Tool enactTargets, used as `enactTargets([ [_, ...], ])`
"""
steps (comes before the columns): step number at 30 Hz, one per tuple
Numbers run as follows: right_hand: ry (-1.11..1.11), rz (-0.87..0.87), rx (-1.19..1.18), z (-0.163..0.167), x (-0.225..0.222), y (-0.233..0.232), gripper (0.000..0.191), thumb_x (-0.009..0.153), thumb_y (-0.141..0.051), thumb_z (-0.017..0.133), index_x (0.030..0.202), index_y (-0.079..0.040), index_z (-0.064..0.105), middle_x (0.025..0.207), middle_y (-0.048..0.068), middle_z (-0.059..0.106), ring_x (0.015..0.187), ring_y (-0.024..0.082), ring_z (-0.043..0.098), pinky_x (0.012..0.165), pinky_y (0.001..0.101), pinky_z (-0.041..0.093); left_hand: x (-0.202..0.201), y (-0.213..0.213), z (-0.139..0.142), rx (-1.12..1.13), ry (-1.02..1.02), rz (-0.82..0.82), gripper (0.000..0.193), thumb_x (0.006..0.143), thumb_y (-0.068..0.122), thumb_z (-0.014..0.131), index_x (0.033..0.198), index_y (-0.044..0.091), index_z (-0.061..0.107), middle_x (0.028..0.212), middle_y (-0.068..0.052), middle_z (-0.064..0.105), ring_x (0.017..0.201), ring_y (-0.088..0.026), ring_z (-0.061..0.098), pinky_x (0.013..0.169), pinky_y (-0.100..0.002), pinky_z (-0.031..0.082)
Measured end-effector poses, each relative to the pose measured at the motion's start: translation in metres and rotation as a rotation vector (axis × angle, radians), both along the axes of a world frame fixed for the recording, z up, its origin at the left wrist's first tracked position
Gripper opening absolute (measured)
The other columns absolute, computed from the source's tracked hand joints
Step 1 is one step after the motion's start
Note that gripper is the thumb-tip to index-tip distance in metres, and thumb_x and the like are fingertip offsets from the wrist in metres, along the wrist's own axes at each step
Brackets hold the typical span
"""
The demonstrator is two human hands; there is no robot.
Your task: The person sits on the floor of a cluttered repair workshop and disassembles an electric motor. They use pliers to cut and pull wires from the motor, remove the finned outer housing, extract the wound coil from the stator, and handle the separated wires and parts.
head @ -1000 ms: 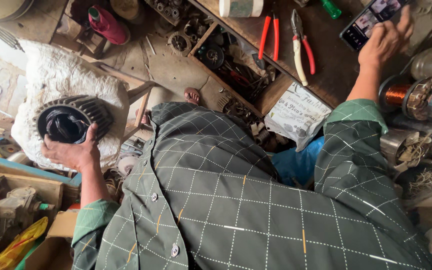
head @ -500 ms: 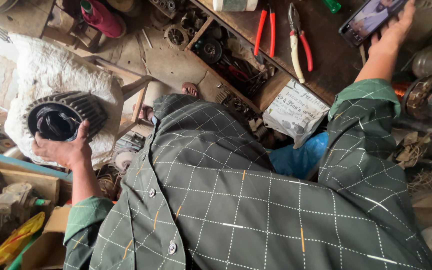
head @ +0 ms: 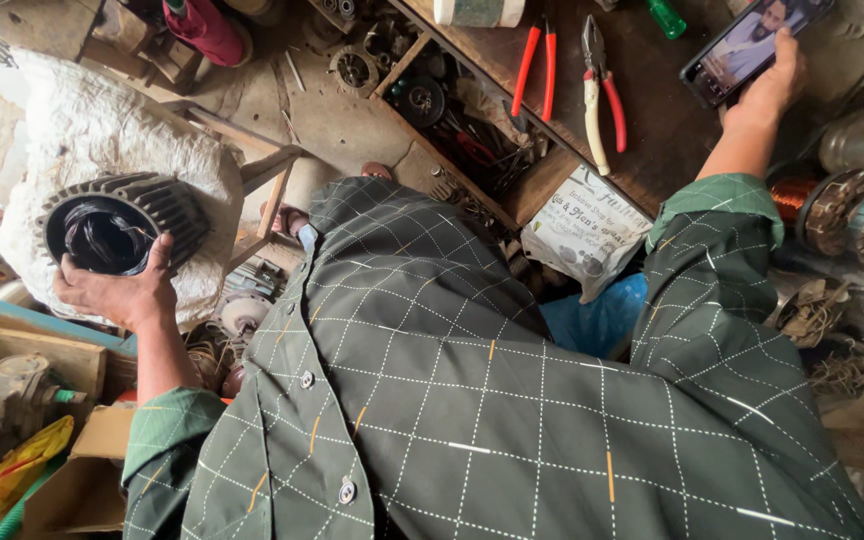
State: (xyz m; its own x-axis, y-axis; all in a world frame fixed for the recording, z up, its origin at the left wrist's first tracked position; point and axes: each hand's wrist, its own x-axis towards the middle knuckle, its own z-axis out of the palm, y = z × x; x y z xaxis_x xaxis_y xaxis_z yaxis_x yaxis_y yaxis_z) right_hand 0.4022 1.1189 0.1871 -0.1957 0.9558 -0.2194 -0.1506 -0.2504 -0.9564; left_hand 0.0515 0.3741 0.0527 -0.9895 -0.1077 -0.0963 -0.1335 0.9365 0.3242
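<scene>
Now left hand (head: 117,292) fingers curled gripping motor housing (head: 117,225); right hand (head: 770,85) fingers touching phone (head: 747,45).

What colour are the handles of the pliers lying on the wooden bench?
Red-orange handles on both pliers, seen in the head view on the wooden bench.

Dusty concrete floor (head: 337,120) at twelve o'clock, wooden workbench (head: 657,120) at one o'clock, wooden stool (head: 262,175) at ten, possibly daylight upper left.
</scene>
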Motion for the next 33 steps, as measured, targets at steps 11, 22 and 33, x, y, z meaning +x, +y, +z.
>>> enactTargets([
  [11,-0.191,-0.101,0.093,0.002,-0.003,-0.004,0.047,0.082,-0.03,0.081,0.12,-0.004,0.07,0.114,0.013,0.073,0.106,0.028,0.073,0.092,0.0488,0.063,-0.001,0.004,0.003,-0.007,-0.043,0.038,0.137,0.057,0.061,0.106,0.155,-0.003,0.035,0.154,-0.022,0.029,0.144,-0.045,0.029,0.119,-0.055,0.026],
  [22,0.0,-0.077,0.255,-0.002,-0.003,0.005,0.054,0.088,-0.038,0.076,0.114,0.009,0.073,0.111,0.02,0.075,0.105,0.035,0.073,0.096,0.0493,0.061,-0.001,0.002,-0.002,0.019,-0.023,0.006,0.132,0.06,0.055,0.106,0.156,-0.003,0.036,0.153,-0.023,0.03,0.144,-0.044,0.03,0.12,-0.053,0.028],
  [33,-0.937,0.435,1.034,-0.059,-0.009,-0.128,0.043,0.1,-0.025,0.082,0.118,-0.003,0.052,0.122,0.019,0.059,0.117,0.037,0.056,0.105,0.0459,0.045,-0.006,-0.016,-0.028,0.084,0.022,-0.023,0.137,0.066,0.065,0.107,0.156,-0.006,0.033,0.158,-0.032,0.027,0.146,-0.048,0.027,0.121,-0.056,0.026],
])
